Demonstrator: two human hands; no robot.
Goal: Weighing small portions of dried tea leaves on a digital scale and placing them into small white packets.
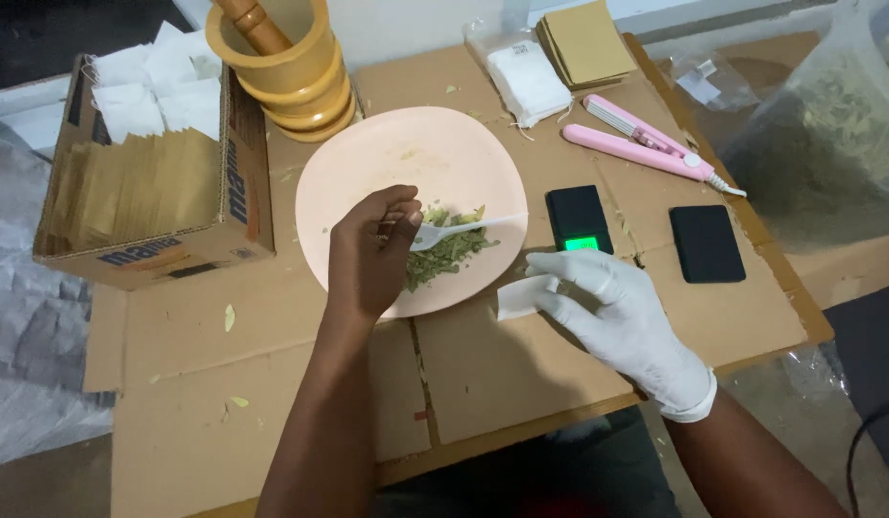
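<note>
Closest in, the right hand (pixel 625 321), in a white glove, pinches a small white sachet (pixel 521 297) by its edge between thumb and fingers, just off the plate's 4 o'clock rim. The bare left hand (pixel 369 257) is curled shut around the handle of a white plastic fork (pixel 463 230), tines sitting in a little heap of green chopped leaves (pixel 446 251) at about 5 o'clock on the pale pink plate (pixel 406 158).

At the plate's 3 o'clock there's a small black scale (pixel 579 219) with a lit green display, and its black lid (pixel 706 243) lies further right. Beyond those lies a pink sealer (pixel 646 146). Far end: wooden mortar (pixel 289 72) at 11 o'clock, cardboard box (pixel 152 177) of sachets at 9.
</note>
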